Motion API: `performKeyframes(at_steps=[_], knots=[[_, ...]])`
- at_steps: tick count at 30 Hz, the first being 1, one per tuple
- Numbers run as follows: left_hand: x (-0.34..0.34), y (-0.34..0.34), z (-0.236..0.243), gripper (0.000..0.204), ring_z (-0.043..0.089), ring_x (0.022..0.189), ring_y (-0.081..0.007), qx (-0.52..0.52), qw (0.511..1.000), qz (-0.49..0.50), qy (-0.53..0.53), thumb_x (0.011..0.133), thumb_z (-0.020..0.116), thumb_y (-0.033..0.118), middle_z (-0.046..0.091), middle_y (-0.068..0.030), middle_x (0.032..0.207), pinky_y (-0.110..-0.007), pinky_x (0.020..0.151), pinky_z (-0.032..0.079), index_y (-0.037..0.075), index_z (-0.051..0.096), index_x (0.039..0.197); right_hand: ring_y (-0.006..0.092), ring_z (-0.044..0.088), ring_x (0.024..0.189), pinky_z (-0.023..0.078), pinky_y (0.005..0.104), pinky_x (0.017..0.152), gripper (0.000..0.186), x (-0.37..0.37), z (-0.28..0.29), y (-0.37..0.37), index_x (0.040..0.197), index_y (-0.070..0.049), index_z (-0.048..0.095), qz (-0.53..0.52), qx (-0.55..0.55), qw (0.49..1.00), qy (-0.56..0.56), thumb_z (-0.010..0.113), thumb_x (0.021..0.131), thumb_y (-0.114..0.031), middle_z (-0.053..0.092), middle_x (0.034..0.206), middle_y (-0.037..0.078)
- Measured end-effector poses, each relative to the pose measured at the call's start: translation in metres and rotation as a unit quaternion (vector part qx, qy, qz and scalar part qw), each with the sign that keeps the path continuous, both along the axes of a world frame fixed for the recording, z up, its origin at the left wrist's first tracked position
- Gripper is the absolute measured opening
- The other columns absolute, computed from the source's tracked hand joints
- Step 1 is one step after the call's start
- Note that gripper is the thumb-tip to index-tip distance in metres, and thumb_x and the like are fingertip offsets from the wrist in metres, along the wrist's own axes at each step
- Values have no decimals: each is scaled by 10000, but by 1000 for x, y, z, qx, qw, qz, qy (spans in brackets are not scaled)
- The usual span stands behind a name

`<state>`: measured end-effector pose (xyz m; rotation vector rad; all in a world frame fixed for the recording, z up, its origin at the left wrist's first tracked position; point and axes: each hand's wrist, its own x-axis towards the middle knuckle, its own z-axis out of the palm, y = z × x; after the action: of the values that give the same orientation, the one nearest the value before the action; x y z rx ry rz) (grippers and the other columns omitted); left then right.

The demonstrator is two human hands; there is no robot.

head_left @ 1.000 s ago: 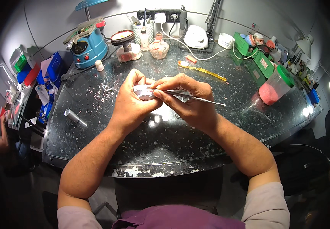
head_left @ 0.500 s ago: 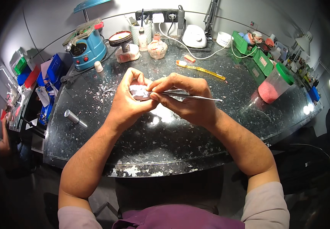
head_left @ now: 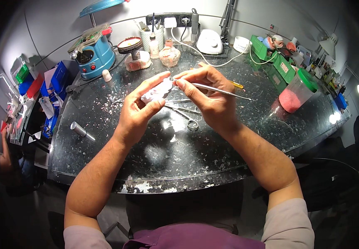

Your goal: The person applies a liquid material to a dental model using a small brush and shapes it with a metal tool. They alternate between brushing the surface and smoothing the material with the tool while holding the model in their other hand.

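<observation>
My left hand (head_left: 136, 108) is closed around a small whitish plaster cast (head_left: 158, 91), thumb in front and fingers behind; its details are washed out by glare. Pinched like a pen in my right hand (head_left: 212, 97) is a thin metal dental carver (head_left: 225, 91). Its rear end points right, and its front end is at the cast's upper right edge, mostly covered by my fingers. Below the hands, a metal tool with a ring handle (head_left: 193, 124) lies on the black bench (head_left: 179, 162). The yellow toothbrush (head_left: 237, 84) is partly hidden behind my right hand.
A blue machine (head_left: 94, 60) stands back left, near a pink-stained glass bottle (head_left: 170, 56) and a brush cup (head_left: 147, 41). At right are a green-lidded jar of pink powder (head_left: 293, 97) and green bins (head_left: 283, 68). A metal cylinder (head_left: 77, 128) lies left. Another person (head_left: 5, 153) sits far left.
Both hands have shifted slightly, and the cast is tilted up to the right. My right hand has turned and risen, the carver now slants more, and the ring-handled tool is more exposed.
</observation>
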<state>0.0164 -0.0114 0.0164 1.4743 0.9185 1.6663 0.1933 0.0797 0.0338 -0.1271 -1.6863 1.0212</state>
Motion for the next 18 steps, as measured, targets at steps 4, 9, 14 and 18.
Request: performKeyframes(at_steps=[4, 9, 14, 18], knots=[[12, -3, 2, 649, 540, 1225, -185, -11, 1000, 9, 1, 854, 742, 19, 600, -135, 1258, -321, 1048, 424, 49, 360, 1378, 187, 725, 955, 602, 306, 838, 104, 1, 0, -2, 976, 25, 659, -13, 39, 999, -33, 716, 907, -29, 726, 965, 121], [19, -3, 2, 756, 612, 959, -116, -10, 1000, 27, -6, 840, 787, 0, 631, -100, 1088, -266, 843, 518, 104, 245, 1357, 179, 727, 954, 597, 295, 841, 146, 0, 1, -7, 1036, 20, 672, 21, 49, 998, -28, 715, 898, 0, 724, 963, 103], [13, 0, 0, 598, 619, 892, -106, -20, 998, 64, -22, 826, 814, 20, 602, -61, 977, -263, 782, 539, 94, 352, 1198, 165, 717, 1001, 589, 292, 865, 190, 3, 1, -4, 1054, 0, 685, -11, 139, 989, -47, 720, 870, 34, 725, 998, 106], [12, 1, 1, 603, 612, 892, -125, -77, 987, 89, -109, 811, 856, 115, 578, -59, 988, -260, 788, 535, 99, 349, 1137, 166, 716, 1000, 571, 296, 911, 212, 1, -3, -7, 1075, 2, 677, 35, 36, 998, -41, 724, 868, 10, 731, 1008, 102]])
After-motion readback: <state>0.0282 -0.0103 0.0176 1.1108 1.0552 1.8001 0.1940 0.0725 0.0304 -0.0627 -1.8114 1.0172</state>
